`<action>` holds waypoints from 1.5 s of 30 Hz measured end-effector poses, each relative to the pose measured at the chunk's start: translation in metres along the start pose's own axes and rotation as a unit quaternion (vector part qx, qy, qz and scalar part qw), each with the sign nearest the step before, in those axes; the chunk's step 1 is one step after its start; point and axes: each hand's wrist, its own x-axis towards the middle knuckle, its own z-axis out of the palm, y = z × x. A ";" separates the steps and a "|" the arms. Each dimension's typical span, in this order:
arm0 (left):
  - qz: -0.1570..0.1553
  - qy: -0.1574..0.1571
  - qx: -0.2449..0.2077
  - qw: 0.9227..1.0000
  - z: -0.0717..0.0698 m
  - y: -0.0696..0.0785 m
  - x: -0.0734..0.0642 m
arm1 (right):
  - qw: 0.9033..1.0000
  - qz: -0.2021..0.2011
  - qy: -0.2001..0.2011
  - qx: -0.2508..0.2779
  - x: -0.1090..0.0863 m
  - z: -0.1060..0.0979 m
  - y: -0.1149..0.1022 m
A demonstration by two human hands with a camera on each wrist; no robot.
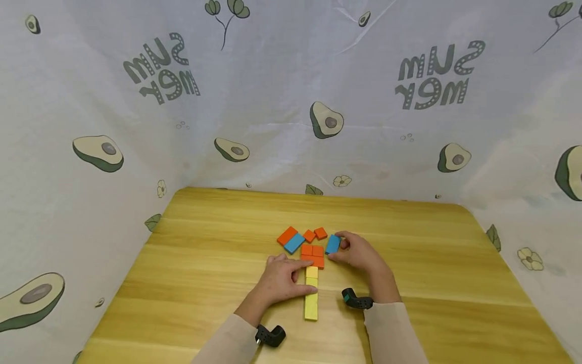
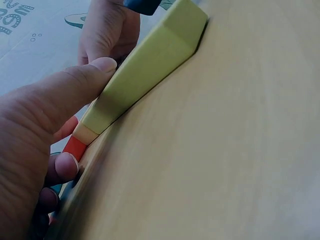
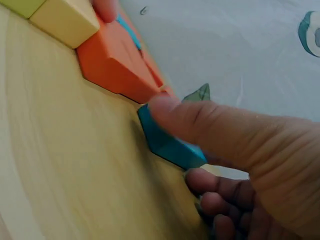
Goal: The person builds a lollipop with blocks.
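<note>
My right hand [image 1: 361, 253] pinches a blue block [image 1: 333, 244] between thumb and fingers, just right of the orange blocks [image 1: 312, 251]. In the right wrist view the thumb covers part of this blue block [image 3: 172, 147]. My left hand [image 1: 282, 279] has its index finger on the lower orange block and its thumb on the column of yellow-green blocks [image 1: 311, 307]. Between these lies a small yellow block [image 1: 311, 272]. In the left wrist view the thumb touches the side of the yellow-green block [image 2: 145, 67], with its index fingertip beside a red-orange block [image 2: 75, 148].
Left of the orange group, an orange block [image 1: 288, 235] and another blue block [image 1: 294, 243] lie side by side, slanted. Two small orange blocks [image 1: 309, 235] [image 1: 321, 233] lie behind the group. A printed cloth [image 1: 282, 101] hangs around the wooden table [image 1: 204, 283].
</note>
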 end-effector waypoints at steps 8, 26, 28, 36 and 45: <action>-0.003 -0.002 -0.005 1.000 0.003 0.000 -0.002 | 0.999 0.000 0.039 0.032 -0.006 0.005 0.010; 0.005 0.003 -0.002 1.000 0.001 0.002 0.000 | 0.998 -0.007 0.044 0.033 -0.005 0.005 0.008; 0.005 0.005 -0.013 1.000 0.001 0.002 0.000 | 0.998 -0.003 0.045 0.034 -0.006 0.006 0.007; -0.009 0.029 -0.103 0.994 -0.011 -0.008 0.003 | 0.998 -0.009 0.044 0.041 -0.005 0.008 0.008; -0.037 0.098 0.010 0.994 -0.029 -0.029 0.024 | 0.998 -0.013 0.040 0.045 -0.006 0.007 0.011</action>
